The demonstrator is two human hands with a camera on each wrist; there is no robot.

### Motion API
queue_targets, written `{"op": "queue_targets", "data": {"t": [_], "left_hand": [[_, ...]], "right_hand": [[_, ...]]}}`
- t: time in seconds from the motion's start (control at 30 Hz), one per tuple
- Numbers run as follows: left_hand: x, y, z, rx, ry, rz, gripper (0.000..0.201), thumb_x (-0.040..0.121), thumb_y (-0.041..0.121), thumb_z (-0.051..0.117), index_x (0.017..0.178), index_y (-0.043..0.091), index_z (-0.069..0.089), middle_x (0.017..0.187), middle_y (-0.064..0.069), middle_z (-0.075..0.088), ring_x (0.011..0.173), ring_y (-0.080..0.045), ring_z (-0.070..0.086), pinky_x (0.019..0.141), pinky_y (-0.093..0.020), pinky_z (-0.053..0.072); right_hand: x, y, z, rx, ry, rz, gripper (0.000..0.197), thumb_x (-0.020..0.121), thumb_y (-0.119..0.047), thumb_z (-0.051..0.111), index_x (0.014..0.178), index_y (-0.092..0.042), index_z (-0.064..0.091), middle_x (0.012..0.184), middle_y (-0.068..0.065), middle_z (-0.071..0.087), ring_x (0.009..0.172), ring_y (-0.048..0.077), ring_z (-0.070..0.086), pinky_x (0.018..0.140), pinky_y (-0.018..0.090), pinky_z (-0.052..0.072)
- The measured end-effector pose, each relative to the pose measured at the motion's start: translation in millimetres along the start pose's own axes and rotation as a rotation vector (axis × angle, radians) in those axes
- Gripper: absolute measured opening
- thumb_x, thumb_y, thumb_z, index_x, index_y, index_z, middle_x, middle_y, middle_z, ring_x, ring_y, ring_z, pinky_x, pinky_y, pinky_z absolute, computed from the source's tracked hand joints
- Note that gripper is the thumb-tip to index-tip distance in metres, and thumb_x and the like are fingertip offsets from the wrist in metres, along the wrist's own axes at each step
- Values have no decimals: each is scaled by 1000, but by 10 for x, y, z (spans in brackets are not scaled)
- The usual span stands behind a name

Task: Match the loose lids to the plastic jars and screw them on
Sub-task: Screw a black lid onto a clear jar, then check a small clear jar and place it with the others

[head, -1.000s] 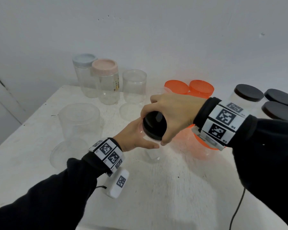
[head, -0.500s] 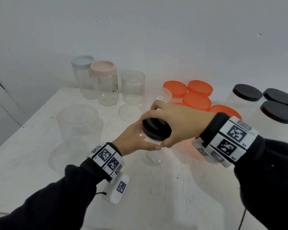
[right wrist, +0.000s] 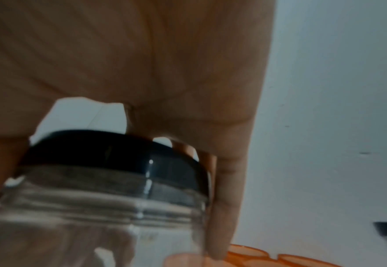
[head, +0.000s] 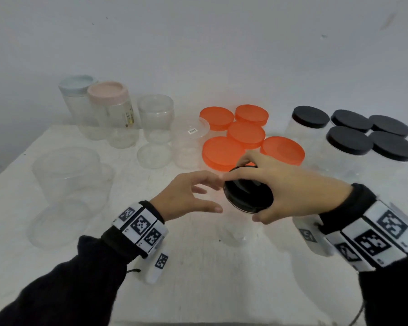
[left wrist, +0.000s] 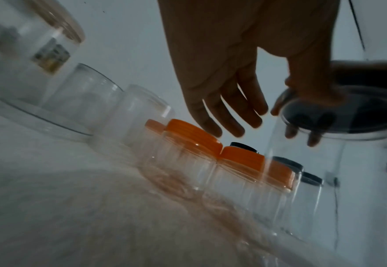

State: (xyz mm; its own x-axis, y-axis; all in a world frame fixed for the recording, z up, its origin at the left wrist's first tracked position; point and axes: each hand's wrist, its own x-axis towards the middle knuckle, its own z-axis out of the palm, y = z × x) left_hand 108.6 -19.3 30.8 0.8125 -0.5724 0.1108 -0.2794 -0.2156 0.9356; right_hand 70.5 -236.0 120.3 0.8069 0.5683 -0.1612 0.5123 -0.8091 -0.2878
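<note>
Right hand (head: pixel 290 191) grips black lid (head: pixel 247 196) on clear jar (head: pixel 236 229); left hand (head: pixel 184 198) apart

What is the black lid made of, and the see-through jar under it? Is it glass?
The black lid looks like smooth, glossy plastic: light glints off its rim where the right hand grips it. The jar is clear and shows moulded thread ridges near its neck, so probably plastic, as the task says; by looks alone, glass cannot be ruled out.
</note>
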Motion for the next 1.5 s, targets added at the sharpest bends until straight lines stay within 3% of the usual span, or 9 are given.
{"op": "queue_targets", "data": {"t": [0.13,0.3,0.43,0.53,0.73,0.97,1.2,1.4,1.5], "left_hand": [[235,102,168,111,200,142,28,70,19,80,95,18,67,97,5,68,94,-5,61,86,-29,50],[555,68,352,334,332,346,32,74,37,69,99,18,64,101,8,62,100,-5,54,89,-16,41],[735,26,526,490,241,346,41,76,31,71,110,12,63,118,0,59,115,-10,46,102,-33,38],[790,-18,657,602,144,307,52,81,29,70,127,13,53,137,-2,48,129,-12,36,112,-41,26],[830,-53,773,735,41,194,58,86,45,59,137,23,43,149,9,34,141,-4,17,112,-32,-7],[847,-67,766,686,6,156,81,70,73,34,136,27,45,148,13,33,135,6,12,111,-31,-8],[828,-36,779,681,1,150,79,72,72,37,136,25,45,149,12,32,135,6,12,111,-31,-9],[702,-18,801,632,104,176,48,86,42,60,127,18,55,141,6,45,133,0,27,117,-36,4],[543,-9,714,564,213,204,54,83,53,50,121,17,60,130,8,54,124,2,37,112,-19,16]], "right_hand": [[-343,205,18,13,59,101,82,65,-31,76,133,-51,34,121,-16,29,108,5,38,88,27,46],[-760,485,29,-16,99,280,83,67,-33,74,134,-52,29,121,-16,26,109,8,38,84,28,47],[-937,709,46,-185,161,430,86,71,-38,71,141,-44,22,130,-9,29,114,14,32,82,28,45],[-949,939,163,-288,237,466,98,71,-43,76,148,-32,15,147,2,24,132,24,27,100,36,39],[-862,1264,341,-353,522,333,91,57,-25,89,134,-2,47,136,19,49,127,40,45,103,55,30],[-691,1372,361,-388,597,255,83,55,-21,89,127,0,53,128,19,56,120,40,52,99,57,35],[-648,1415,394,-404,641,259,79,57,-20,88,125,-1,54,126,18,58,117,40,54,101,58,30],[-652,1279,374,-429,640,334,76,52,-17,91,118,-1,59,121,18,60,111,40,58,93,68,34],[-583,1131,317,-397,653,312,67,59,-20,87,117,-2,59,121,17,60,107,40,58,93,67,36]]}}
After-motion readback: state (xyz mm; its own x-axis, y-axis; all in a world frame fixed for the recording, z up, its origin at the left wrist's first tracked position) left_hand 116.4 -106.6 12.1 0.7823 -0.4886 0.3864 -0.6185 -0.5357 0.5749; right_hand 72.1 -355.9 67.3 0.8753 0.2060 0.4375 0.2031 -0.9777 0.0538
